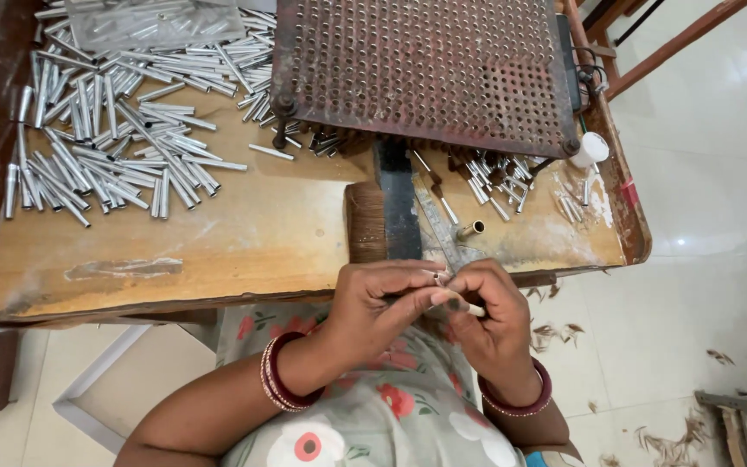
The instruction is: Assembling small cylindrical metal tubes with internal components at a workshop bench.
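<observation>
Together: left hand (382,298) and right hand (490,311) meet just below the near edge of the table (244,233), over the person's floral lap.
Held thing: a small pale tube piece (453,300), pinched between the fingertips of both hands; its far end is hidden by the fingers.
Left grip: closed, fingers curled round the tube piece from the left, a ring showing on 1 finger.
Right grip: closed on the same tube piece, thumb and forefinger pressed to it.
Wrists: dark red bangles on both.
Landmark: a black-backed brush (384,216) lies on the table straight above the hands, bristles to its left.
Right of the brush: a steel ruler (437,223) lies slanting, and just beyond it a short brass tube (470,230) lies apart from it.
Above the brush: a rusty perforated metal plate (425,69) stands raised on posts, small silver tubes scattered under it.
Far left of the brush: a broad heap of silver metal tubes (123,130) spreads over the table.
Far right of the brush: a white cap (592,149) sits near the table's corner.
</observation>
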